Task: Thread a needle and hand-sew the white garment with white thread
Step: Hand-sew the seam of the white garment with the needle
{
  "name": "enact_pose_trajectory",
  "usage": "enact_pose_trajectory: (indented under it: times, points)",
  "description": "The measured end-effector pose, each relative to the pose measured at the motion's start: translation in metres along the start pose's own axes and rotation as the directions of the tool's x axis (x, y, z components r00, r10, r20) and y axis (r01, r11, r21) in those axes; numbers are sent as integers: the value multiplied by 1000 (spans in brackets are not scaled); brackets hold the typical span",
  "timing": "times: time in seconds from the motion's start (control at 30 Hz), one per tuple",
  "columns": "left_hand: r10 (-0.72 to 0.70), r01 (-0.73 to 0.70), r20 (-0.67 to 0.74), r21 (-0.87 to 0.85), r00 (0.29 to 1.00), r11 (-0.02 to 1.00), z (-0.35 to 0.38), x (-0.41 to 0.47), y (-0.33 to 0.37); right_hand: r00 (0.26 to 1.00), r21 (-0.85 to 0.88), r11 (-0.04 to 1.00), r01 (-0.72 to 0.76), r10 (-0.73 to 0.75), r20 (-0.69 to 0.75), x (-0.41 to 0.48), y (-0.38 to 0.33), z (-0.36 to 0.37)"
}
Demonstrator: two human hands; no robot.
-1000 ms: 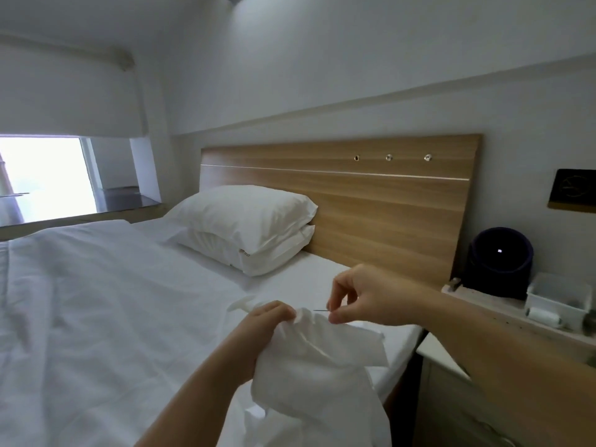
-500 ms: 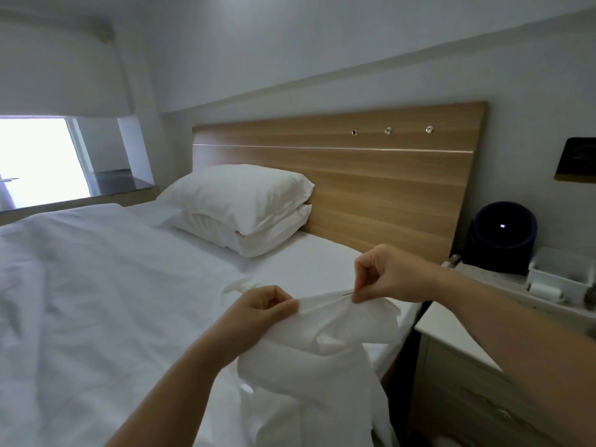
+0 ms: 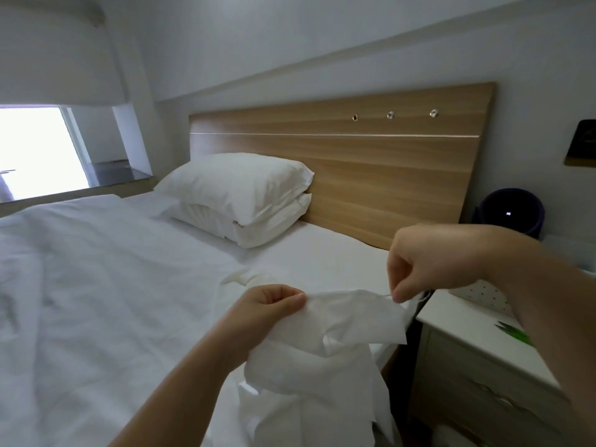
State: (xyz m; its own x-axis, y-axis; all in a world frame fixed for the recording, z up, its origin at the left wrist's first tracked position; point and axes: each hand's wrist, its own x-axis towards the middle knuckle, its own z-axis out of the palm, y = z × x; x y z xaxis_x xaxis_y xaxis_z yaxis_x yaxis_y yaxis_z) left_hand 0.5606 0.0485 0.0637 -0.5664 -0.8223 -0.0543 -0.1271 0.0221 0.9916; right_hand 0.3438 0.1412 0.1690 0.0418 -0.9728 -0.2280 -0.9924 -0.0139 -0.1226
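**Mid-stitch: one hand anchors the cloth, the other has the needle**

I'll use the wooden headboard (image 3: 371, 175) as the reference for where stuff is.

The garment (image 3: 338, 333) is held up in the air in front of the headboard's right end. It's over the edge of the bed (image 3: 96, 285), just beside the nightstand (image 3: 467, 330). Most of the cloth hangs down in a crumpled bunch. Only the top edge is stretched roughly level between the two hands.

The left hand (image 3: 271, 304) has the end of that edge nearer the headboard's middle. The fingers are curled in, with the thumb pressed against the index finger and the cloth pinched between them. My read is that it's the anchor, holding the edge taut so the fabric doesn't bunch up and follow the needle.

The right hand (image 3: 429, 262) is further toward the headboard's right end and a bit higher. The wrist is bent down, so the knuckles are up and the fingertips point down. Thumb and index tip pinch the needle (image 3: 388, 295), which is just a thin glint poking out toward the cloth. The other fingers are tucked toward the palm.

A fine strand that I take for the thread (image 3: 424, 295) loops just past those fingertips. It's white on white though, so I can't tell where it runs.

Both forearms reach in from the bottom of the view, and the right one crosses over the nightstand. To me it looks like a stitch being drawn out sideways, with plenty of sewing left.

The pillows (image 3: 238, 188) are stacked against the headboard's left half, well apart from the hands. There's a green thing (image 3: 512, 332) on the nightstand, too blurry to call.
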Motion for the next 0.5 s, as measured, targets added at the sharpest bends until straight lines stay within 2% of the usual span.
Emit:
enact_pose_trajectory:
  times: [0.1,0.17,0.23,0.33,0.5]
  points:
    - [-9,9,8,-45,1000,999,1,-1,1,992,158,982,102,-112,55,-6,-23,0]
    - [-6,8,25,-75,1000,997,2,-3,2,988,337,928,157,-150,-46,1,-32,9]
    - [2,1,34,-93,999,996,2,-4,3,982,462,871,170,-107,-158,11,-36,26]
    - [9,-5,39,-112,999,994,2,-6,4,969,523,836,165,-38,-245,22,-39,48]
    - [6,-6,1,-97,1000,995,0,-6,2,967,534,833,148,-9,-254,27,-41,59]
